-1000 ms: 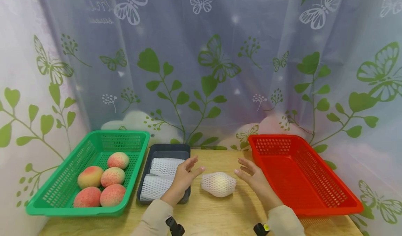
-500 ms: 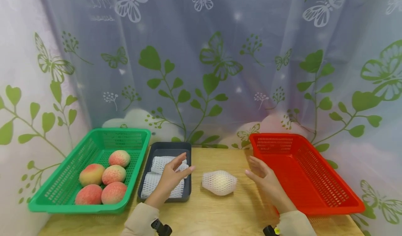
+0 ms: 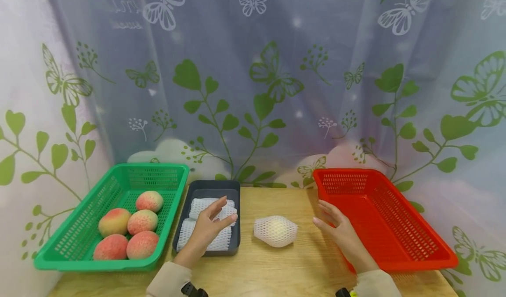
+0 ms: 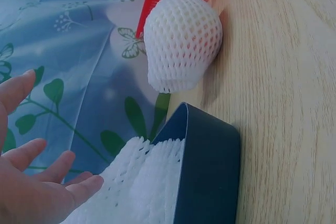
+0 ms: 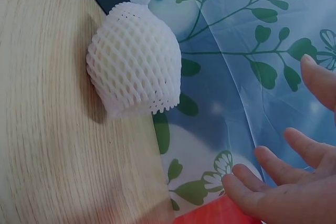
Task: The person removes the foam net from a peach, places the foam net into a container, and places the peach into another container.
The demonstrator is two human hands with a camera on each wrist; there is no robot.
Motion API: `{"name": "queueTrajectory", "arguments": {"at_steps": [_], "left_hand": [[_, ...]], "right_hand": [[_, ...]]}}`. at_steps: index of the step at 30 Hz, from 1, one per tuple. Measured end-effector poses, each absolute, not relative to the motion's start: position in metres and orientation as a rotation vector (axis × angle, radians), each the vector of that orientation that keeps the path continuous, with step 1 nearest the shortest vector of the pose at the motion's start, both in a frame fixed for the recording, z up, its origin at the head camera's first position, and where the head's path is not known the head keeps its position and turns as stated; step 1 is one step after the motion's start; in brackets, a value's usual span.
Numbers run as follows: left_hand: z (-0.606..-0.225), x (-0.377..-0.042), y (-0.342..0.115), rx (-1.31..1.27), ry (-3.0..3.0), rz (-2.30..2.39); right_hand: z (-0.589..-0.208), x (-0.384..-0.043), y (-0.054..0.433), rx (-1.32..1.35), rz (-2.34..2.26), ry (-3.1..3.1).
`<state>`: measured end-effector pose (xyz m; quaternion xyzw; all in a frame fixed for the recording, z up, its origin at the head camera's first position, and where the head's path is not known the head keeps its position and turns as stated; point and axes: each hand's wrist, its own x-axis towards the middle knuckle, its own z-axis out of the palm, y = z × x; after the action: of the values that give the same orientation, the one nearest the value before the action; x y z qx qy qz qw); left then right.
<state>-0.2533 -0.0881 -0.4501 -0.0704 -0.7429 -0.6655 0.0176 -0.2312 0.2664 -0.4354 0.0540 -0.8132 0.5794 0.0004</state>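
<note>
A peach in a white foam net sleeve point(image 3: 276, 231) lies on the wooden table between my two hands, touched by neither. Above the dark tray, my left hand point(image 3: 208, 227) hovers with fingers spread and holds nothing. My right hand point(image 3: 341, 232) is held over the near left edge of the red basket, its fingers loosely extended and holding nothing. White foam net sleeves point(image 3: 213, 233) lie flat in the dark tray point(image 3: 236, 244), partly covered by my left hand in the head view. The wrapped peach point(image 4: 184, 40) shows pink through the mesh in the left wrist view.
On the left stands a green basket point(image 3: 171, 226) with several bare peaches point(image 3: 143, 244) in it. A red basket point(image 3: 369, 226) stands on the right. Behind the table point(image 3: 272, 275) hangs a curtain point(image 3: 245, 90) printed with leaves and butterflies.
My hands have moved apart: the left one leftward over the dark tray, the right one rightward to the red basket's edge. The wrapped peach has stayed in place.
</note>
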Motion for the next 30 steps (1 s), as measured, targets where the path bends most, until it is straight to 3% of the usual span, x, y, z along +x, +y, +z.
{"name": "queueTrajectory", "arguments": {"at_steps": [20, 30], "left_hand": [[-0.465, -0.264, -0.030, -0.407, -2.444, -2.143], [-0.478, -0.267, -0.004, -0.304, -2.520, -2.150]], "right_hand": [[-0.462, -0.253, 0.230, 0.198, 1.899, -2.587], [-0.482, -0.260, 0.214, 0.210, 1.921, -2.651]]}}
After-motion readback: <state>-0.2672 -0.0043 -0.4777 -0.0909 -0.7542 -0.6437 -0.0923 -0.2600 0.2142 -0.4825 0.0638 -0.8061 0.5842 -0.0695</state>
